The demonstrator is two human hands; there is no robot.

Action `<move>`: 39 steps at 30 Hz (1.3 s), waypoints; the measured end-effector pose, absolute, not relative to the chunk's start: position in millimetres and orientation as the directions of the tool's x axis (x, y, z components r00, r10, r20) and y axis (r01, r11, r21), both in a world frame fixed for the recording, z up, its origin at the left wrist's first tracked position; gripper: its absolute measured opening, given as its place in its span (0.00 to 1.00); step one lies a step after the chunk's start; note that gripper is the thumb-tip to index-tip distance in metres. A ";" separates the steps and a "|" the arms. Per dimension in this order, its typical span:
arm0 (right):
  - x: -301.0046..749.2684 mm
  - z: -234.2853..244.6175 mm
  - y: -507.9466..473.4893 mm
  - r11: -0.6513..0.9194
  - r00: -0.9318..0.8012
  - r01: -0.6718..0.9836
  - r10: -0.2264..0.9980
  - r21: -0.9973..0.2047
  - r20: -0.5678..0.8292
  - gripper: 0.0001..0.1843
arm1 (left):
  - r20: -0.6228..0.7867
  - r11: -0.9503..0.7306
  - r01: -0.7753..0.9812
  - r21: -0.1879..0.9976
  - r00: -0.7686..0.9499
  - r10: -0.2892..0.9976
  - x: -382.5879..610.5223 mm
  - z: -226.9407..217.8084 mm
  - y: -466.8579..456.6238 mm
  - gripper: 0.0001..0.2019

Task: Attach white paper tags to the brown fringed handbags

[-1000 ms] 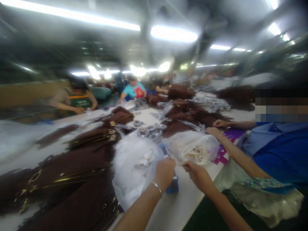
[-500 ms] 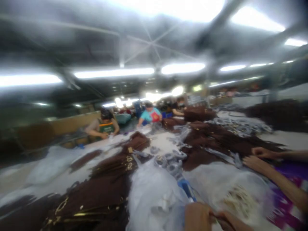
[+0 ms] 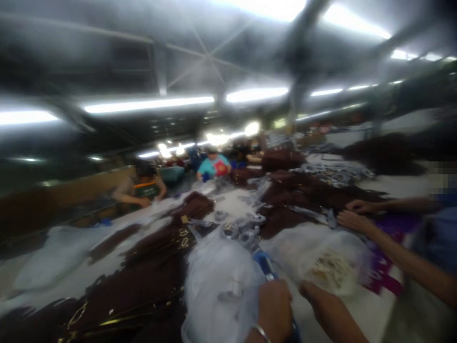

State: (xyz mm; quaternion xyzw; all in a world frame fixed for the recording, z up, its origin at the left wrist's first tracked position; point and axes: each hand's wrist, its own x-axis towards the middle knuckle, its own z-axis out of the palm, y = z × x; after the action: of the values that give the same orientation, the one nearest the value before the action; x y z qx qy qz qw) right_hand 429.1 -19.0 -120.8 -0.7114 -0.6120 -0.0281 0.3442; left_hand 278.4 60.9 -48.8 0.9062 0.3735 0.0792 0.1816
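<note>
My left hand (image 3: 274, 307), with a bracelet at the wrist, is closed at the bottom centre. A blue object (image 3: 264, 263) shows just beyond it and more blue shows below; whether my hand grips it, I cannot tell. Nearby to the right, my right hand (image 3: 323, 302) has its fingers drawn together; anything in them is too blurred to name. Against the left hand's left side lies a bulky clear plastic bag (image 3: 221, 276) with white contents. Beyond my right hand is another clear bag (image 3: 285, 245) holding cream-coloured loops or strips (image 3: 332, 271).
Dark brown goods with gold-coloured metal parts (image 3: 139, 281) cover the left. Grey ring-like pieces (image 3: 246, 226) and more brown goods (image 3: 303, 190) lie beyond. A co-worker's hands (image 3: 352, 216) work at the right near purple material (image 3: 396, 228). Other people sit at the far side.
My hands have moved apart from being close together. The view has swung right, so the scene shifts left and more of the co-worker at the right shows.
</note>
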 end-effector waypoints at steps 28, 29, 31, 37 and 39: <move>469.5 -145.3 -36.5 -0.433 0.574 0.791 0.770 -0.432 0.278 0.15 | 0.017 -0.537 0.607 0.586 0.653 0.757 261.3 -37.3 70.4 0.12; 469.2 -148.4 -35.9 -0.427 0.557 0.810 0.776 -0.403 0.297 0.16 | 0.006 -0.496 0.583 0.644 0.644 0.765 260.4 -35.5 70.4 0.12; 465.5 -150.1 -34.3 -0.363 0.491 0.851 0.807 -0.380 0.327 0.18 | -0.057 -0.362 0.511 0.779 0.633 0.772 260.1 -31.5 70.0 0.12; 445.3 -123.6 -35.8 -0.195 0.331 0.904 0.884 -0.381 0.331 0.19 | -0.171 0.009 0.242 0.970 0.657 0.734 263.6 -29.5 68.6 0.12; 440.2 -107.6 -38.8 -0.181 0.322 0.906 0.882 -0.383 0.344 0.17 | -0.174 0.077 0.175 0.982 0.653 0.737 263.5 -30.9 68.6 0.12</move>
State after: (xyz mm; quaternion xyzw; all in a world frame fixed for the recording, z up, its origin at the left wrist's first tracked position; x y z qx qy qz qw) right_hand 440.2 -38.8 -107.6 -0.7682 -0.5818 -0.0221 0.2662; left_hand 263.5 68.6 -30.9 0.6431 0.3546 0.2190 0.6424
